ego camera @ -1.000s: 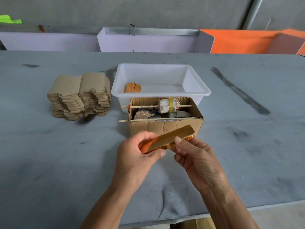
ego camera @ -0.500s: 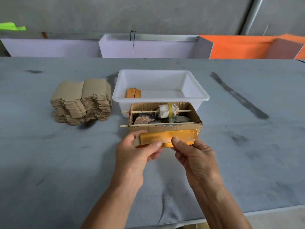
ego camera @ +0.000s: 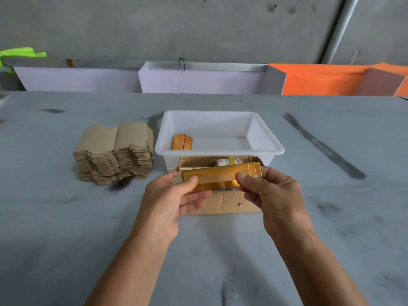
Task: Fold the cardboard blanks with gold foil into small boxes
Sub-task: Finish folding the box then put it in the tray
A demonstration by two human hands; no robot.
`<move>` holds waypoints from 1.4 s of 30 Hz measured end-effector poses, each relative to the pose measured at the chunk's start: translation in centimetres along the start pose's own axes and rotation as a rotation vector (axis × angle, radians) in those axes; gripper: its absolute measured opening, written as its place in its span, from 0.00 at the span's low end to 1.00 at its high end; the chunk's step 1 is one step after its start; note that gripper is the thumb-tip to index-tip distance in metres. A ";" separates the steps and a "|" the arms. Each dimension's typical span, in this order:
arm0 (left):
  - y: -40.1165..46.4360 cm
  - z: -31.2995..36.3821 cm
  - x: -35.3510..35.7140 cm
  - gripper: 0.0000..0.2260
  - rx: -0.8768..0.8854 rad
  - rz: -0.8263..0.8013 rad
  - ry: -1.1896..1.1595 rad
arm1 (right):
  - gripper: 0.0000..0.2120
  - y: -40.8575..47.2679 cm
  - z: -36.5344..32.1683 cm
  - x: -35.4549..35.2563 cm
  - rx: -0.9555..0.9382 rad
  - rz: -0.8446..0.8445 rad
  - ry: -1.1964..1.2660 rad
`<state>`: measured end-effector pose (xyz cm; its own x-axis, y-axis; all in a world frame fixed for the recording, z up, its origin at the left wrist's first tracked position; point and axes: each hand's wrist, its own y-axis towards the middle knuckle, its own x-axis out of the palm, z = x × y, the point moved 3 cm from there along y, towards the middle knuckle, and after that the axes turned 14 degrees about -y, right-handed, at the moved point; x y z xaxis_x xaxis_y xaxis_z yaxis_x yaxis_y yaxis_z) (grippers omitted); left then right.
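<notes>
While both hands work in mid-air, the grey bench (ego camera: 66, 228) carries everything else, laid out within easy reach.

White tub (ego camera: 268, 149): centre of the bench, behind the hands. 1 orange-gold folded piece (ego camera: 182, 142) lies at its left end; likely the drop-off for finished boxes, so the count looks low and most of the job remains.

Stack of blanks (ego camera: 113, 152): left of the tub, well apart from the hands, brown backs up, edges staggered. Judged to be the supply pile, kept on the left hand's side for quick picking.

Open cardboard carton (ego camera: 225, 204): just in front of the tub, touching or nearly touching its near wall. Thin sticks lie across its top with a small white roll on them; purpose unclear, mostly hidden behind the held piece.

Gold blank (ego camera: 220, 176): held above the carton, long axis left to right, foil side facing the person, right end slightly higher. Appears partly folded along its length, a lower flap showing under the main strip.

Left hand (ego camera: 174, 199): thumb on top, fingers beneath, grip pinching the blank's left end, steadying it.

Right hand (ego camera: 271, 195): thumb pressed on the foil near the right end, fingers behind, grip also closed on the blank. 2 end-holds keep the strip taut, presumably so a crease can be worked.
</notes>
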<state>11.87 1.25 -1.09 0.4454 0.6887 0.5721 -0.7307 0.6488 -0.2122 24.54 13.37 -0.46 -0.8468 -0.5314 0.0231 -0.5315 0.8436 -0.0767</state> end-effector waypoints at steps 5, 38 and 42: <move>1.9 1.8 0.0 0.08 0.005 0.058 -0.088 | 0.07 2.8 -2.2 1.6 0.017 -0.047 0.046; 16.6 5.8 1.8 0.09 0.535 0.198 1.488 | 0.10 21.1 -1.3 14.7 0.171 -0.035 -0.585; 16.8 5.9 2.8 0.03 0.499 0.109 1.750 | 0.06 21.8 -0.2 15.8 0.183 -0.103 -0.621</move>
<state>-2.19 12.13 1.60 0.1184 0.4371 -0.8916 -0.7129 0.6624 0.2301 -0.41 23.41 -1.60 -0.5927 -0.6006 -0.5367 -0.5504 0.7885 -0.2745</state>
